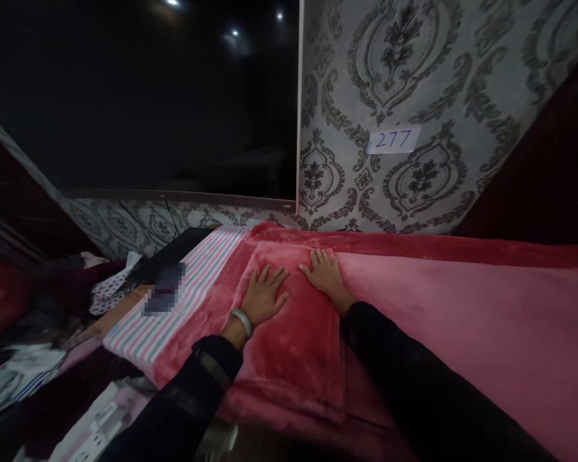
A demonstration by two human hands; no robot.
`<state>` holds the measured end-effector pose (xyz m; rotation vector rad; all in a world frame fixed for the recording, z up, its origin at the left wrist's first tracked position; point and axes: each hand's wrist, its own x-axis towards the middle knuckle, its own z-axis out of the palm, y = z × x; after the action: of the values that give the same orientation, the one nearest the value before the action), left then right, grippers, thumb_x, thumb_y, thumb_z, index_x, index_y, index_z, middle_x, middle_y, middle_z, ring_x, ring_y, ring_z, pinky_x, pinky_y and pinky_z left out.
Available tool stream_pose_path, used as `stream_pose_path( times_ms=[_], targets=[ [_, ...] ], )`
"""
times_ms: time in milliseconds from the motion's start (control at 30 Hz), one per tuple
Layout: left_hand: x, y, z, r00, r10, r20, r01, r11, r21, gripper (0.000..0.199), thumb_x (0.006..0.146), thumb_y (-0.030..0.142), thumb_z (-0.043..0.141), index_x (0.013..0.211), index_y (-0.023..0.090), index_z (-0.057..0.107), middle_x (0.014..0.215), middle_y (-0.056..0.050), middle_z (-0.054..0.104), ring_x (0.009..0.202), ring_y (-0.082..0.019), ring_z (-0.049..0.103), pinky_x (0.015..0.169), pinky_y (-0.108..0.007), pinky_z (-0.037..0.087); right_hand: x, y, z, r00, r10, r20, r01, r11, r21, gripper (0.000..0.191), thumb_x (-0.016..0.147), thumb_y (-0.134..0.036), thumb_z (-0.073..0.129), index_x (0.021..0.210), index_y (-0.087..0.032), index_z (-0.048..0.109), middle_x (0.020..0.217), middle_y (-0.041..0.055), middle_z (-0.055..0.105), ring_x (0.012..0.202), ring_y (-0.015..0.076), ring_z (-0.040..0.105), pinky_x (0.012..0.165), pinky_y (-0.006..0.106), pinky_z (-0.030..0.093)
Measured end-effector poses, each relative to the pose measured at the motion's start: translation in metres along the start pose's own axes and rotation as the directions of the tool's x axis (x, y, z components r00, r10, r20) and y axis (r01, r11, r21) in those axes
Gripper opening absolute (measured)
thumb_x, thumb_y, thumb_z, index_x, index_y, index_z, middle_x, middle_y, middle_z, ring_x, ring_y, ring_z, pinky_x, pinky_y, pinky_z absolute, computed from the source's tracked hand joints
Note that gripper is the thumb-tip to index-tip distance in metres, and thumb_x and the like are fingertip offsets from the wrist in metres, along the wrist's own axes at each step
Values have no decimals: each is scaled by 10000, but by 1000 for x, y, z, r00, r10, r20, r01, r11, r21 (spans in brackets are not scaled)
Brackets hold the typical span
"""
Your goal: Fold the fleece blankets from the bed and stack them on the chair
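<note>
A plush red and pink blanket (pixel 293 340) lies spread over a surface, with its left end folded over into a rectangular flap. My left hand (pixel 262 296) rests palm down on the left part of this flap, fingers spread; a silver bracelet (pixel 241 321) circles the wrist. Farther back, near the flap's upper right corner, my right hand (pixel 324 274) also lies flat with its fingers apart. Neither hand grips the cloth. Under the blanket's left side, a striped pink, grey and white cloth (pixel 192 292) shows.
A large dark television (pixel 149 96) hangs above the back edge. On the patterned wall (pixel 399 64) is a paper label (pixel 394 139) reading 277. Piled clothes (pixel 33 366) lie at the left. A blurred-out dark object (pixel 164 290) sits on the striped cloth.
</note>
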<state>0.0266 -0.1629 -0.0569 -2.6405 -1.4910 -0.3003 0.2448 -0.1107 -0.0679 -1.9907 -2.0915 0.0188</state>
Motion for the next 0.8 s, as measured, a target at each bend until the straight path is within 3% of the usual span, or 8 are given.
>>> stream_pose_path(
  times_ms=[133,233,300,367,467,600,700,800],
  targets=[
    [18,-9,-13,996,-35,82,39,998,-39,628,1019,547,365,1569,247,405,1640,-99,391,1516,-330,339,1216,-585,282,0,2,4,1000,-12,-29,12,1000,14,709,1053,-546,341,1564,-57,390,1633,204,333,1537,318,239,1241,532,141],
    [48,-18,-24,998,-38,57,39,999,-16,626,1039,515,305,1554,180,419,1642,-135,378,1545,-297,284,1253,-555,207,0,1,3,998,-17,-52,18,1000,18,702,1055,-542,334,1561,-59,397,1629,205,341,1535,322,243,1237,543,142],
    [67,-26,-22,997,-58,55,58,998,3,649,1039,501,305,1580,149,366,1668,-153,314,1568,-300,221,1267,-573,132,0,2,3,998,-12,-57,13,1000,19,716,1054,-553,320,1567,-57,386,1633,206,330,1536,324,239,1236,554,137],
    [80,-33,-11,983,-126,133,127,992,2,675,1036,498,310,1599,126,318,1684,-173,257,1576,-312,190,1256,-606,131,-1,3,3,999,-3,-40,4,1000,18,726,1054,-562,302,1572,-59,379,1641,202,315,1538,325,230,1237,557,131],
    [87,-42,10,948,-202,248,212,977,-13,703,1031,522,303,1613,127,282,1696,-179,203,1583,-315,162,1240,-621,171,-1,5,5,1000,-13,-9,13,1000,23,727,1057,-559,279,1579,-60,367,1647,197,304,1542,320,220,1241,551,123],
    [88,-51,21,954,-176,243,195,979,-57,748,1015,600,285,1623,165,269,1706,-157,182,1589,-303,125,1254,-584,143,4,10,7,1000,-13,-5,13,998,55,750,1053,-580,250,1588,-63,347,1654,198,287,1547,331,201,1239,566,115],
    [92,-59,11,942,-132,310,174,978,-111,755,1012,600,278,1628,165,247,1709,-146,166,1590,-301,109,1252,-572,154,9,15,2,998,-36,54,31,995,95,729,1055,-568,247,1597,-88,334,1661,184,279,1553,318,190,1242,563,117],
    [89,-62,-10,915,-75,396,149,976,-159,727,1015,577,284,1613,164,296,1702,-122,219,1581,-269,168,1260,-474,195,5,22,-11,983,-74,169,43,983,176,653,1070,-514,209,1610,-166,328,1672,126,282,1561,288,174,1240,576,135]
  ],
)
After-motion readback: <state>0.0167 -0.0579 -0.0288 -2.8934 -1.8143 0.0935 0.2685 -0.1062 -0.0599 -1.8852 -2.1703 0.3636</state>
